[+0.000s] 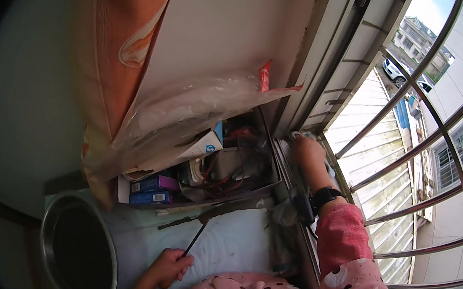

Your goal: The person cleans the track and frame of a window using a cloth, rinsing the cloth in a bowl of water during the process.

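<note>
My left hand (169, 267) is closed round a thin dark stick (196, 237) that points up and away over the pale surface (236, 237). My right hand (308, 151) reaches to the far corner of the window sill, its fingers bent down on a pale, crumpled cloth (297, 135). A dark watch (324, 198) is on that wrist, below a red cuff. Left of the right arm stands a shallow box (215, 200) filled with small cartons, cables and other odds and ends. A clear plastic bag (190, 102) partly covers it.
A metal basin (115, 249) stands at the near left. An orange curtain (122, 17) hangs at the left of the wall. Curved metal window bars (445, 136) run along the right, beside the window frame (328, 69). A dark cloth (285, 249) lies near the window track.
</note>
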`<action>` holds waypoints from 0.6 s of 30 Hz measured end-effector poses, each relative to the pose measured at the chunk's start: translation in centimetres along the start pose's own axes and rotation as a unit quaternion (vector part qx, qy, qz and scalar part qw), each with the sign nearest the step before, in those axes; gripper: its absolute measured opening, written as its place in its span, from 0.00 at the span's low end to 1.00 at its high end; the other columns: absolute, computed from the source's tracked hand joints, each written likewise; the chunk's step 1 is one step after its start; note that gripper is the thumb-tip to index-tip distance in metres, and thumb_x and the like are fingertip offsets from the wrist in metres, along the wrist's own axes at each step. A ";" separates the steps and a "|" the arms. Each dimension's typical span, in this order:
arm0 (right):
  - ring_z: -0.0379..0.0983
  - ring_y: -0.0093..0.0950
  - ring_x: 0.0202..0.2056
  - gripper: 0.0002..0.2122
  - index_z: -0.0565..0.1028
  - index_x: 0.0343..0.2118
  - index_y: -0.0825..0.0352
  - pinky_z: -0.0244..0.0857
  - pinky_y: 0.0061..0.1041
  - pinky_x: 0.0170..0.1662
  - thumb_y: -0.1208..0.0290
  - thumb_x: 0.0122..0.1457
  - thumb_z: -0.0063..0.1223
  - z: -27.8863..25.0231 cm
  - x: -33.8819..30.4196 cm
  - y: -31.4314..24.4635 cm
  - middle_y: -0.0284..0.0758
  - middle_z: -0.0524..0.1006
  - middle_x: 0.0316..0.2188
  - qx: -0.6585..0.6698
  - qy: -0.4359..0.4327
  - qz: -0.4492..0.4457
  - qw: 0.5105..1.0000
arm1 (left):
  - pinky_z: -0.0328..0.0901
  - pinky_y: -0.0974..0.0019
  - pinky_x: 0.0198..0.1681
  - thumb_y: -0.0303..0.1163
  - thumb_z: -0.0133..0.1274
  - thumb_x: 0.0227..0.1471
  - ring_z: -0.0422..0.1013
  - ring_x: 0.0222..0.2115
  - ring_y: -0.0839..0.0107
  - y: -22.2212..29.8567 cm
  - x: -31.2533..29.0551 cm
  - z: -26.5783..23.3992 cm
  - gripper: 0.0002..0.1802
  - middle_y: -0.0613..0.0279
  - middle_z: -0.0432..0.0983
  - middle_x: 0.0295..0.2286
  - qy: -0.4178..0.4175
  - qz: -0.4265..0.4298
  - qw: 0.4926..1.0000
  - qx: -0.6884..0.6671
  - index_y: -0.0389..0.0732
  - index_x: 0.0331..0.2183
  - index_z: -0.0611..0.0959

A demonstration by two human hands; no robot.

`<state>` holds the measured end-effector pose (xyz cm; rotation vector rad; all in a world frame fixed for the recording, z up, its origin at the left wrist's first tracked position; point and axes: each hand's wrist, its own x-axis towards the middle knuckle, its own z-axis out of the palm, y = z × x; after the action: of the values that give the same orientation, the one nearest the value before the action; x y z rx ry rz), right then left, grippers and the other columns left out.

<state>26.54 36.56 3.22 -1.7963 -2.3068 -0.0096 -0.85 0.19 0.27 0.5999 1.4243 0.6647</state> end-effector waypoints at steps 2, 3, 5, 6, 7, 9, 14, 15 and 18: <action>0.74 0.41 0.33 0.13 0.76 0.30 0.60 0.69 0.39 0.34 0.64 0.54 0.37 -0.3 -1.1 1.1 0.42 0.77 0.28 -0.021 -0.033 0.010 0.999 | 0.60 0.73 0.16 0.33 0.52 0.50 0.64 0.12 0.76 -0.1 0.0 0.0 0.11 0.65 0.69 0.15 0.000 -0.007 1.000 -0.017 0.36 0.23 0.75; 0.74 0.41 0.33 0.12 0.77 0.27 0.61 0.69 0.38 0.34 0.65 0.52 0.38 -0.6 -1.6 1.5 0.41 0.77 0.28 -0.042 -0.067 0.019 0.997 | 0.59 0.73 0.16 0.34 0.52 0.50 0.63 0.12 0.77 0.0 -0.1 0.0 0.11 0.66 0.68 0.15 -0.002 -0.003 1.000 -0.007 0.35 0.24 0.76; 0.74 0.40 0.33 0.12 0.77 0.26 0.60 0.69 0.38 0.34 0.65 0.52 0.39 -2.6 -2.2 1.8 0.40 0.77 0.27 -0.061 -0.103 0.009 0.993 | 0.59 0.74 0.16 0.35 0.52 0.51 0.62 0.13 0.78 0.0 -0.4 -0.1 0.12 0.66 0.68 0.15 -0.001 -0.001 1.000 -0.003 0.35 0.25 0.76; 0.74 0.40 0.32 0.11 0.78 0.25 0.60 0.68 0.37 0.34 0.66 0.51 0.41 -3.8 -2.7 1.9 0.40 0.77 0.26 -0.080 -0.138 0.006 0.987 | 0.58 0.74 0.16 0.35 0.52 0.50 0.62 0.13 0.78 0.2 -0.5 -0.1 0.12 0.66 0.68 0.15 0.003 0.000 1.000 0.006 0.35 0.25 0.76; 0.74 0.40 0.32 0.11 0.78 0.25 0.60 0.68 0.37 0.34 0.66 0.51 0.41 -4.1 -2.7 2.0 0.40 0.77 0.26 -0.082 -0.139 0.007 0.987 | 0.58 0.74 0.16 0.35 0.52 0.50 0.62 0.12 0.78 0.2 -0.6 -0.1 0.12 0.66 0.68 0.16 0.007 -0.001 1.000 0.014 0.35 0.25 0.76; 0.74 0.41 0.33 0.11 0.78 0.28 0.61 0.68 0.39 0.35 0.63 0.51 0.44 -4.4 -2.4 2.1 0.42 0.77 0.27 -0.005 -0.015 0.021 1.000 | 0.58 0.74 0.16 0.36 0.52 0.50 0.62 0.12 0.78 0.2 -0.5 -0.1 0.12 0.66 0.68 0.16 0.004 0.001 1.000 0.017 0.35 0.24 0.76; 0.72 0.40 0.36 0.12 0.76 0.35 0.56 0.67 0.39 0.36 0.59 0.52 0.46 -0.5 -1.7 0.2 0.41 0.74 0.33 0.072 0.032 -0.035 0.996 | 0.58 0.73 0.16 0.36 0.52 0.50 0.62 0.12 0.78 0.6 -0.1 0.0 0.13 0.66 0.68 0.16 -0.007 0.003 1.000 0.031 0.35 0.24 0.76; 0.72 0.40 0.37 0.13 0.75 0.37 0.55 0.67 0.39 0.37 0.58 0.52 0.46 0.3 -1.9 0.0 0.41 0.73 0.33 0.051 0.064 -0.019 0.996 | 0.58 0.73 0.16 0.36 0.52 0.51 0.62 0.12 0.78 0.6 0.0 0.1 0.13 0.66 0.68 0.16 -0.011 0.006 0.999 0.029 0.35 0.24 0.76; 0.72 0.41 0.38 0.14 0.73 0.40 0.54 0.67 0.39 0.38 0.57 0.52 0.45 -0.5 -2.5 0.1 0.41 0.72 0.35 0.037 0.041 -0.006 0.998 | 0.58 0.73 0.16 0.35 0.51 0.51 0.62 0.12 0.78 0.1 0.1 0.0 0.12 0.66 0.68 0.16 -0.012 0.004 1.000 0.023 0.35 0.24 0.75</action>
<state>27.26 34.12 3.24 -1.7143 -2.2310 0.0019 -0.88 0.31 0.32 0.6479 1.4186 0.6318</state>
